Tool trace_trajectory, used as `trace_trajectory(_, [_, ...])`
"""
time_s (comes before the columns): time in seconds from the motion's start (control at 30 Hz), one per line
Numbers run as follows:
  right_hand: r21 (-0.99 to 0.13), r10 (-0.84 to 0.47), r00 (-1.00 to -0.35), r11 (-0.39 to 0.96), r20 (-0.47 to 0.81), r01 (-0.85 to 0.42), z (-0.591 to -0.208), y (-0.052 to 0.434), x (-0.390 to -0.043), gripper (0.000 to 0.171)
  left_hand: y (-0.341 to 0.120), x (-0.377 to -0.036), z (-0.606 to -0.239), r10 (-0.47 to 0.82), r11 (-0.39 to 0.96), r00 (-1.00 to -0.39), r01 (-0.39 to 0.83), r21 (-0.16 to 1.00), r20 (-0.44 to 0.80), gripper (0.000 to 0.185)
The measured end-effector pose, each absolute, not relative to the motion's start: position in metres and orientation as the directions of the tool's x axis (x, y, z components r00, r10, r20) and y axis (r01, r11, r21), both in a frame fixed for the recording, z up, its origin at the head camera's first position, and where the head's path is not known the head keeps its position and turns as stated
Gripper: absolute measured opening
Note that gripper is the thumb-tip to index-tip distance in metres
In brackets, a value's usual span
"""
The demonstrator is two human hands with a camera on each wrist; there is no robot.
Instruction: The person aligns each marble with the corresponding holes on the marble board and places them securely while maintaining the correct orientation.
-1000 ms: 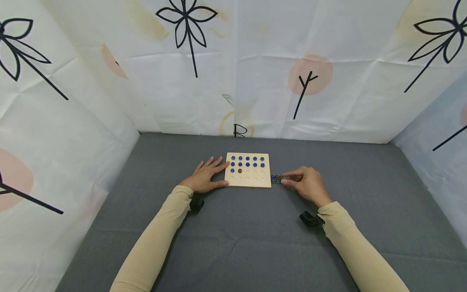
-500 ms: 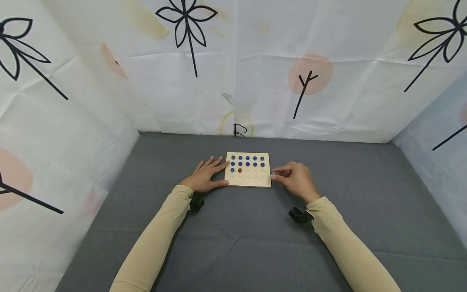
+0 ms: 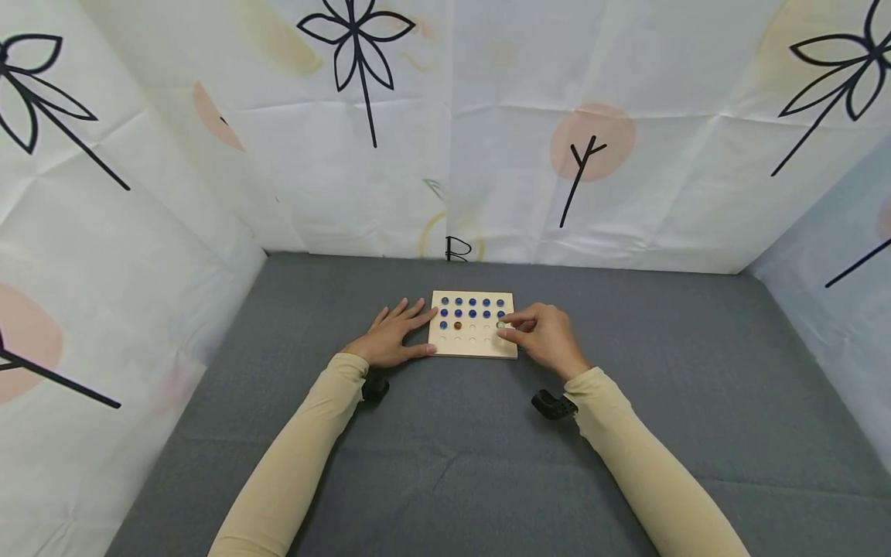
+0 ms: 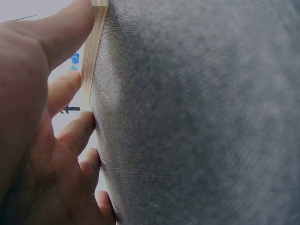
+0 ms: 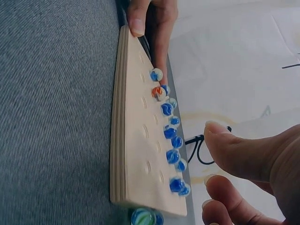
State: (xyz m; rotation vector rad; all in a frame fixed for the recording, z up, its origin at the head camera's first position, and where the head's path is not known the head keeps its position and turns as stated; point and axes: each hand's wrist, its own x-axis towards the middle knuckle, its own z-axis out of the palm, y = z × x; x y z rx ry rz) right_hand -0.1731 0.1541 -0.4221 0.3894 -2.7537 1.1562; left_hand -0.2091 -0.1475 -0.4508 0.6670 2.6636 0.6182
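A pale wooden board (image 3: pixel 480 350) with round hollows lies flat on the grey cloth. Blue marbles (image 3: pixel 472 313) fill its two far rows. Another blue marble (image 3: pixel 443 325) and an orange one (image 3: pixel 457 326) sit at the left of the third row. My left hand (image 3: pixel 390 338) rests spread at the board's left edge, thumb and index fingertips touching it. Over the right end of the third row, my right hand (image 3: pixel 546 336) pinches a pale, clear-looking marble (image 3: pixel 500 326) between thumb and fingers. That marble is hidden in the right wrist view.
Just off the board's right side, a green-swirled marble (image 5: pixel 143 216) and a blue one (image 5: pixel 159 218) show in the right wrist view. Grey cloth (image 3: pixel 445 464) covers the table. A patterned white curtain (image 3: pixel 515 193) stands behind and at both sides.
My right hand has moved left from the marbles beside the board to above the board's right end, carrying a marble. The left hand and board have stayed in place.
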Motion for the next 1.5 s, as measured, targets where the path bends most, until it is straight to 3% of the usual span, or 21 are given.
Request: trace_trajectory(1.5, [-0.693, -0.177, -0.980, 0.696, 0.088, -0.188, -0.440, 0.113, -0.195, 0.017, -0.147, -0.209, -0.449, 0.504, 0.803, -0.838, 0.365, 0.471, -0.209, 0.079])
